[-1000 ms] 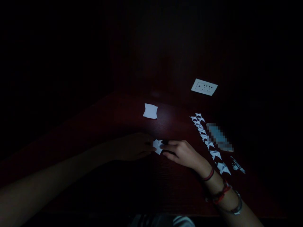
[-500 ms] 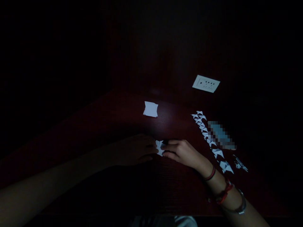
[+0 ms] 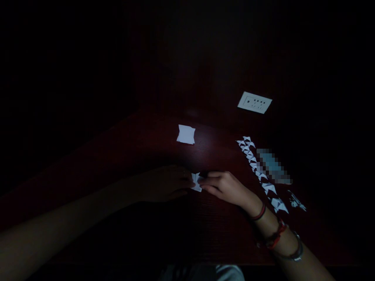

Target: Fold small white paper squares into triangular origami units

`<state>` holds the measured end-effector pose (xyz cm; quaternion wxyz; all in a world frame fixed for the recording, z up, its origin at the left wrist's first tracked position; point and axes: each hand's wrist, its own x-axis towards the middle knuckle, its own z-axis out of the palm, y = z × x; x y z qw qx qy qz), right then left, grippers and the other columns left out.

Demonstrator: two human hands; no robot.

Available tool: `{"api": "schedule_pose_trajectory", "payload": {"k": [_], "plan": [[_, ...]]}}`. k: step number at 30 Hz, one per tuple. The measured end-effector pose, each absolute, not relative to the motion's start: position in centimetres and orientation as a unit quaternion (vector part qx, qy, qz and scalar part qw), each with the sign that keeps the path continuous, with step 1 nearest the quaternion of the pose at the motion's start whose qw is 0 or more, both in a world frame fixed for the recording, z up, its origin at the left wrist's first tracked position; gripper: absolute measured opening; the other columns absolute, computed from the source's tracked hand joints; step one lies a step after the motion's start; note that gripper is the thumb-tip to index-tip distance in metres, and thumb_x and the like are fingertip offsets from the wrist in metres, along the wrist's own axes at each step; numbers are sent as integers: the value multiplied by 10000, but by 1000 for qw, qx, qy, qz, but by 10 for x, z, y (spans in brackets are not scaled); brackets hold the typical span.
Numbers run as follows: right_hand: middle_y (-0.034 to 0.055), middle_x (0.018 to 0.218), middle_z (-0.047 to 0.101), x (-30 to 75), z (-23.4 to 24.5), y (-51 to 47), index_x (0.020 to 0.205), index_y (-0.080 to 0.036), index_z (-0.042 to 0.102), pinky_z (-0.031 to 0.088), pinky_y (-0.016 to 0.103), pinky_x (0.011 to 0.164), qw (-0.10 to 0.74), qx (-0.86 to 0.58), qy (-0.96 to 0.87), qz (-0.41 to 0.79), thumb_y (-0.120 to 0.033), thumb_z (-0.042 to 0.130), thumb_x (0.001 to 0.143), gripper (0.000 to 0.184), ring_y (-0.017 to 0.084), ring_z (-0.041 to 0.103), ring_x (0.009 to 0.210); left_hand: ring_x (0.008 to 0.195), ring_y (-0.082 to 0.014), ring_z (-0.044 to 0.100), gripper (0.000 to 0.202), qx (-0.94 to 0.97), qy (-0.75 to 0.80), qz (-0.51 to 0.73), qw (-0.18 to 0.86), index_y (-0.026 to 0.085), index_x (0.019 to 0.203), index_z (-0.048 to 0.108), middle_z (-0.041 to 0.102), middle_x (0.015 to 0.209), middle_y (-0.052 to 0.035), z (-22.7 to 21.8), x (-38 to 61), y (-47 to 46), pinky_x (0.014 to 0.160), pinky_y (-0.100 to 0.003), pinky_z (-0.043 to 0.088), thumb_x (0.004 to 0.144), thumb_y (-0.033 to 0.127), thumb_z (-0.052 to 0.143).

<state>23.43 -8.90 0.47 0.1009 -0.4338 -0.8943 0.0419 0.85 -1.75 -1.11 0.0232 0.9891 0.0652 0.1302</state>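
A small white folded paper (image 3: pixel 196 187) lies on the dark red tabletop between my two hands. My left hand (image 3: pixel 168 183), deep in shadow, reaches in from the left and its fingertips hold the paper's left edge. From the right, my right hand (image 3: pixel 224 185) grips the paper's right side with fingers and thumb brought together. The fingertips cover part of the folds, so the exact shape is hard to see. Bracelets and a watch circle my right wrist.
A stack of white paper squares (image 3: pixel 186 134) sits farther back. To the right runs a row of several folded white paper pieces (image 3: pixel 254 163), beside a blurred-out bluish object (image 3: pixel 274 166) and small pale scraps (image 3: pixel 297 202). A white power socket (image 3: pixel 254 102) is on the back wall.
The paper and the fingertips on it have shifted slightly left. The right fingers look drawn closer together at the paper's edge. Nothing else has visibly moved.
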Motion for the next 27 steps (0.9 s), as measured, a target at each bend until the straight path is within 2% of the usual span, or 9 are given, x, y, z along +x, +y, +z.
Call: {"api": "schedule_pose_trajectory", "payload": {"k": [7, 15, 19, 23, 27], "plan": [[23, 808, 576, 229, 9, -90, 959, -179, 614, 387, 207, 633, 136, -460, -871, 105, -288, 493, 835, 205, 105, 522, 682, 1036, -193, 479, 309, 984, 67, 163, 1, 196, 1160, 499, 518, 1134, -70, -13, 10, -22, 904, -308, 369, 855, 206, 454], [-10, 674, 556, 219, 4, -89, 784, -157, 585, 349, 188, 542, 188, -537, -801, 185, -176, 525, 788, 63, 85, 486, 581, 986, -224, 495, 268, 984, 92, 153, -22, 170, 1101, 537, 518, 1113, -99, -13, 11, -28, 846, -339, 392, 854, 237, 457], [18, 737, 597, 217, 5, -91, 761, -159, 569, 368, 207, 584, 189, -566, -781, 185, -193, 518, 795, 70, 108, 530, 647, 1000, -233, 482, 314, 984, 106, 143, -21, 192, 1147, 503, 508, 1130, -93, -8, 11, -31, 850, -359, 382, 844, 273, 487], [32, 769, 611, 216, 4, -91, 782, -164, 568, 385, 224, 631, 181, -577, -776, 181, -213, 529, 794, 64, 126, 556, 700, 1110, -259, 412, 349, 982, 96, 161, -14, 187, 1166, 477, 454, 1222, -101, -7, 11, -31, 919, -393, 330, 832, 284, 510], [35, 772, 614, 216, 3, -91, 780, -163, 563, 392, 223, 633, 182, -575, -776, 182, -190, 497, 807, 76, 124, 559, 695, 1108, -235, 430, 357, 983, 104, 149, 9, 195, 1189, 451, 453, 1245, -76, -15, 9, -29, 931, -368, 329, 846, 287, 491]]}}
